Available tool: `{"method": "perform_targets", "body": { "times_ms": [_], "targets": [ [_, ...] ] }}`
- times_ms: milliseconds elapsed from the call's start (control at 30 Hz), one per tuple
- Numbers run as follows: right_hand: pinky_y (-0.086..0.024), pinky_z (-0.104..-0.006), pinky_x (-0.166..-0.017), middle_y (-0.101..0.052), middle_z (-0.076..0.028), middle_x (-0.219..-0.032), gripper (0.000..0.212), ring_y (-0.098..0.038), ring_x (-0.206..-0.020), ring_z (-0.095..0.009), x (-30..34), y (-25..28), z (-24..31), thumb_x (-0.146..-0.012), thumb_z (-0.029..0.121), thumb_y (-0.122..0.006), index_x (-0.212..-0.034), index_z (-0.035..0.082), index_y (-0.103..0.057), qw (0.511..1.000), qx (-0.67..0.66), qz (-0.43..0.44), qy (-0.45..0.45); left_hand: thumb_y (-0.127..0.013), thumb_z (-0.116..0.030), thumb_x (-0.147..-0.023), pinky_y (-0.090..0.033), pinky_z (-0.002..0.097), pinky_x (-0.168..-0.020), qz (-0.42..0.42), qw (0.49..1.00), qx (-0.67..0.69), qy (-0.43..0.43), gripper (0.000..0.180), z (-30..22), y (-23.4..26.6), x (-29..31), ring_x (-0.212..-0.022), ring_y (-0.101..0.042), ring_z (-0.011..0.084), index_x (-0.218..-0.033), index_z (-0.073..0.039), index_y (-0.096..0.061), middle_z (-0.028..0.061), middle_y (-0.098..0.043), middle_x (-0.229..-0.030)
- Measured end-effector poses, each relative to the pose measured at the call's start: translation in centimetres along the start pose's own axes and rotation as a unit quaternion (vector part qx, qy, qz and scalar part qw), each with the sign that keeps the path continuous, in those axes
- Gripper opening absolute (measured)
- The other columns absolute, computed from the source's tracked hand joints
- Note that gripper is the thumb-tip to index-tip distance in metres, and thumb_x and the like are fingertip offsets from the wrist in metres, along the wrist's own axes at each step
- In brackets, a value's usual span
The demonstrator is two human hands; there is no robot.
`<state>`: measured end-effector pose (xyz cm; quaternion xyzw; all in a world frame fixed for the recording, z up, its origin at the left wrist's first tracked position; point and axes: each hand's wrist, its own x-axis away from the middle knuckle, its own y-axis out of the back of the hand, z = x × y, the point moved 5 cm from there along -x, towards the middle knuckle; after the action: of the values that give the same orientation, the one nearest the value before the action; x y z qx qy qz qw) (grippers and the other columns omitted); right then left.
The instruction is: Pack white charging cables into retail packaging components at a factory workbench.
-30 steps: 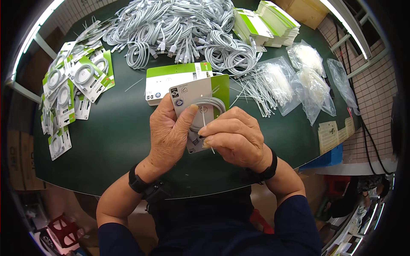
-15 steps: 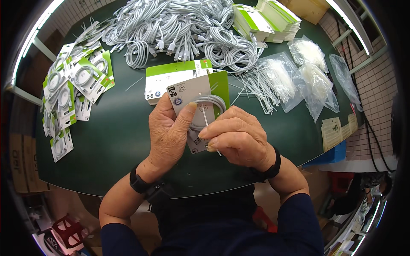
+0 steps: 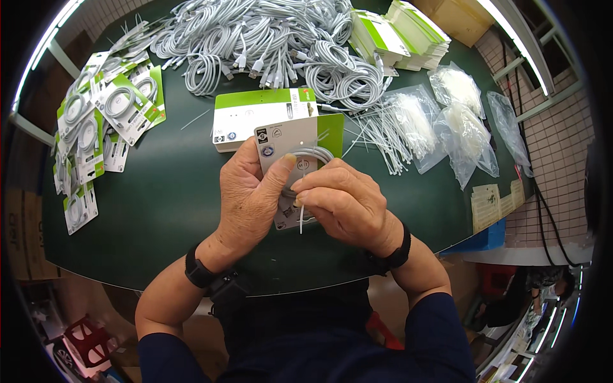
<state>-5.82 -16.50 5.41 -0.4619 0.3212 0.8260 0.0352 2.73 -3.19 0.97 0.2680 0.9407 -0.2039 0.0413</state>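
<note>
In the head view, over a green table [image 3: 159,198], the left hand [image 3: 246,191] grips a green-and-white card [image 3: 271,140], thumb over a coiled grey cable [image 3: 322,153]. The right hand [image 3: 345,201] pinches a white tie [image 3: 301,223] at the coil; this card looks unfinished. At left, carded cables [image 3: 118,102] lie piled, seemingly done. Beyond, a big heap of loose cables [image 3: 236,35] is left, with stacked cards [image 3: 255,115].

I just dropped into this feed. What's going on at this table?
The left hand holds a white-and-green card with a coiled cable against it. The right hand pinches a thin white tie in front; the fingers hide whether it is fastened. Carded cables lie to the left, a cable pile beyond, loose ties to the right.
</note>
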Motion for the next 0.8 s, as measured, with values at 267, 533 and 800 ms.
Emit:
{"method": "perform_targets", "body": {
  "times_ms": [267, 533, 800],
  "targets": [
    [-0.057, -0.0330, -0.067, -0.075, -0.015, -0.100, 0.026, -0.071, -0.077, -0.024, -0.2, 0.3, -0.2, -0.085, -0.007, -0.081, -0.105, 0.003, -0.066, 1.000, 0.008, -0.025, -0.015, -0.064, -0.005, -0.104, -0.058, 0.0287, -0.091, 0.012, 1.000, -0.018, 0.001, 0.026, 0.2, -0.2, 0.1, -0.103, -0.070, 0.0122, -0.129, 0.004, -0.061, 0.0109, -0.075, -0.117],
    [-0.057, -0.0323, -0.070, -0.075, -0.015, -0.095, 0.025, -0.073, -0.081, -0.022, -0.1, 0.9, -0.9, -0.087, -0.007, -0.080, -0.103, 0.002, -0.064, 0.993, 0.004, -0.095, -0.066, -0.065, -0.006, -0.104, -0.057, 0.0285, -0.091, 0.024, 0.999, -0.017, 0.024, 0.027, 0.5, -0.3, 0.3, -0.103, -0.070, 0.0118, -0.129, 0.004, -0.062, 0.0110, -0.075, -0.117],
    [-0.057, -0.0301, -0.067, -0.075, -0.012, -0.087, 0.022, -0.072, -0.078, -0.021, -0.1, 1.6, -1.1, -0.083, -0.008, -0.082, -0.097, 0.002, -0.068, 0.986, -0.066, -0.103, -0.112, -0.065, -0.005, -0.103, -0.057, 0.0283, -0.090, 0.022, 0.999, -0.025, 0.029, 0.024, 0.4, -0.6, 0.3, -0.101, -0.069, 0.0107, -0.125, 0.004, -0.063, 0.0100, -0.075, -0.114]
  ]
}}
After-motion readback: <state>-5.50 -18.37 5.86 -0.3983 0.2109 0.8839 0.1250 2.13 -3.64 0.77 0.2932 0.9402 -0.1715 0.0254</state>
